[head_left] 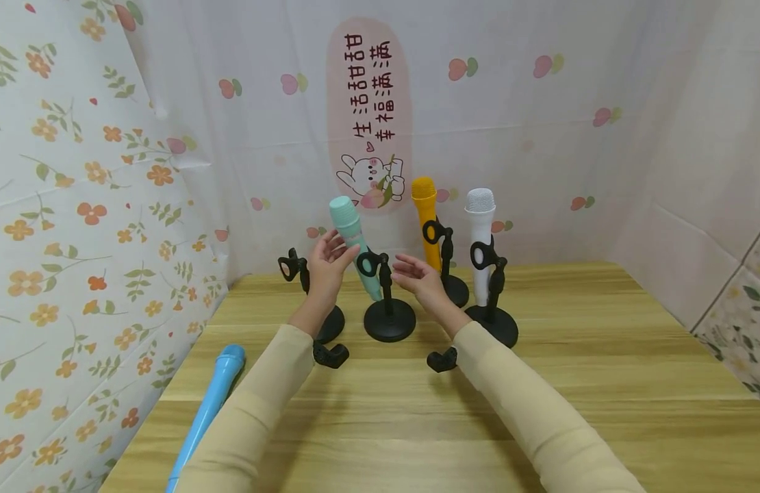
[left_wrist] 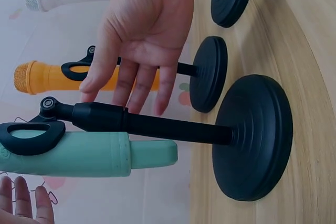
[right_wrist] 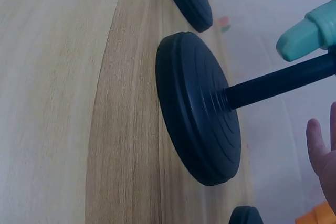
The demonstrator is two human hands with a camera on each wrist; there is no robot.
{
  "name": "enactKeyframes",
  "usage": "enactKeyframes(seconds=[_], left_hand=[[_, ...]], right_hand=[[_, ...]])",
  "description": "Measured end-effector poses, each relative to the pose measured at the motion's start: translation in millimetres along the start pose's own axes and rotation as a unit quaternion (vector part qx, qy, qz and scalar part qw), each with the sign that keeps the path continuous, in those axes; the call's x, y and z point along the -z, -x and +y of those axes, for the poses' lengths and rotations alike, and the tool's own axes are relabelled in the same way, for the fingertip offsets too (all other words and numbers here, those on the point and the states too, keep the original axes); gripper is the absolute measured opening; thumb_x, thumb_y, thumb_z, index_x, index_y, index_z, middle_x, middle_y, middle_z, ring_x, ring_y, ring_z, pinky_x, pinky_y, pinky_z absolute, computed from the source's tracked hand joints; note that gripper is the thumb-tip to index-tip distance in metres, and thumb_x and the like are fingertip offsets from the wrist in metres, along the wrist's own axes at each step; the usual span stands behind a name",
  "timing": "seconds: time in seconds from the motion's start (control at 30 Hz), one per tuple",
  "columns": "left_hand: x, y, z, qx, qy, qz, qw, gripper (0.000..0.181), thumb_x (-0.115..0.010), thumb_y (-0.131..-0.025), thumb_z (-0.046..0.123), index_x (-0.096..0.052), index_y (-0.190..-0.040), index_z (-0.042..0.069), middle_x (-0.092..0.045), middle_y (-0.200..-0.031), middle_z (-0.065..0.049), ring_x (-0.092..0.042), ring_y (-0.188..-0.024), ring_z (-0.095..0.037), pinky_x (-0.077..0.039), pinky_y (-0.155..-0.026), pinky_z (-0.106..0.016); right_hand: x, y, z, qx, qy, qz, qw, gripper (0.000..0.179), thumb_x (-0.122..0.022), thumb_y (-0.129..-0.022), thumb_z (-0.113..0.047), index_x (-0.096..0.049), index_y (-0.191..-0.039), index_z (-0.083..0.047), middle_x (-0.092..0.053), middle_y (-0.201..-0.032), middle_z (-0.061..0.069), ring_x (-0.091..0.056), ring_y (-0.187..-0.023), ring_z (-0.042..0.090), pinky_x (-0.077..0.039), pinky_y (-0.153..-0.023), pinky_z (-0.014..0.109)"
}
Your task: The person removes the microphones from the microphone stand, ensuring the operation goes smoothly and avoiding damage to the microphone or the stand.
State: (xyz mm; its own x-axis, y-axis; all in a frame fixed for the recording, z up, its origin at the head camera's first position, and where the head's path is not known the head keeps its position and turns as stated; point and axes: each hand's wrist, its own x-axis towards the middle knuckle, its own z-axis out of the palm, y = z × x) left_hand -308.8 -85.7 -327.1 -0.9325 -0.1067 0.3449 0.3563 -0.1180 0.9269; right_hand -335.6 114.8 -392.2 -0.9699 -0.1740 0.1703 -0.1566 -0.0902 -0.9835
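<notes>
Presently, the mint microphone [head_left: 348, 219] stands tilted near the centre of the head frame, its head toward the upper left, seated in the clip of the middle stand [head_left: 389, 322]. Your left hand [head_left: 326, 268], left of centre, is beside that microphone with thumb and fingers parted and no grip visible; whether a fingertip touches it cannot be determined. Your right hand [head_left: 422, 279], just right of the same stand, has its fingers extended, slightly bent and holding nothing. Right of centre, the yellow microphone [head_left: 424, 192] and the white microphone [head_left: 480, 205] are each upright at a stand of their own. A further black stand [head_left: 332, 327] is partly hidden behind your left forearm. The blue microphone [head_left: 210, 400] lies on the wooden table [head_left: 626, 370] at lower left, partly covered by your left sleeve [head_left: 250, 418].
</notes>
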Motion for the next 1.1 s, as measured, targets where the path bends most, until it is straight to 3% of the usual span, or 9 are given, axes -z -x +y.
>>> enactKeyframes(seconds=[0.37,0.6,0.83,1.1], left_hand=[[-5.8,-4.1,-2.0,0.009,0.014,0.009,0.9998,0.051,-0.067,-0.092,0.009,-0.048,-0.139,0.005,-0.055,-0.132,-0.015,-0.054,-0.111,-0.021,-0.049,-0.089,-0.027],[-6.2,-3.7,-2.8,0.009,0.020,0.012,0.9997,0.047,-0.067,-0.092,0.009,-0.051,-0.136,0.005,-0.057,-0.130,-0.014,-0.055,-0.110,-0.019,-0.049,-0.094,-0.035],[-7.0,-3.8,-2.4,0.007,0.020,0.012,0.9997,0.045,-0.067,-0.092,0.010,-0.053,-0.134,0.005,-0.058,-0.128,-0.014,-0.056,-0.112,-0.020,-0.047,-0.099,-0.041],[-5.3,-6.6,-4.0,0.025,0.049,0.011,0.9984,0.043,-0.069,-0.091,0.008,-0.055,-0.132,0.005,-0.060,-0.122,-0.010,-0.058,-0.105,-0.015,-0.052,-0.093,-0.033]], right_hand=[[-9,-5.5,7,-0.011,-0.013,-0.021,0.9996,0.049,-0.065,-0.092,-0.003,-0.052,-0.138,-0.006,-0.056,-0.134,0.019,-0.059,-0.113,0.020,-0.048,-0.100,0.036],[-15,-6.0,5,-0.022,0.006,-0.009,0.9997,0.049,-0.066,-0.092,-0.004,-0.052,-0.138,-0.005,-0.056,-0.132,0.018,-0.056,-0.115,0.023,-0.049,-0.100,0.035],[-15,-5.7,4,-0.025,-0.003,-0.012,0.9996,0.047,-0.065,-0.092,-0.003,-0.052,-0.138,-0.003,-0.058,-0.122,0.015,-0.060,-0.105,0.017,-0.051,-0.097,0.037],[-14,-6.7,3,-0.030,-0.014,-0.016,0.9993,0.047,-0.065,-0.092,-0.002,-0.052,-0.137,-0.001,-0.060,-0.111,0.006,-0.062,-0.095,0.011,-0.053,-0.094,0.035]])
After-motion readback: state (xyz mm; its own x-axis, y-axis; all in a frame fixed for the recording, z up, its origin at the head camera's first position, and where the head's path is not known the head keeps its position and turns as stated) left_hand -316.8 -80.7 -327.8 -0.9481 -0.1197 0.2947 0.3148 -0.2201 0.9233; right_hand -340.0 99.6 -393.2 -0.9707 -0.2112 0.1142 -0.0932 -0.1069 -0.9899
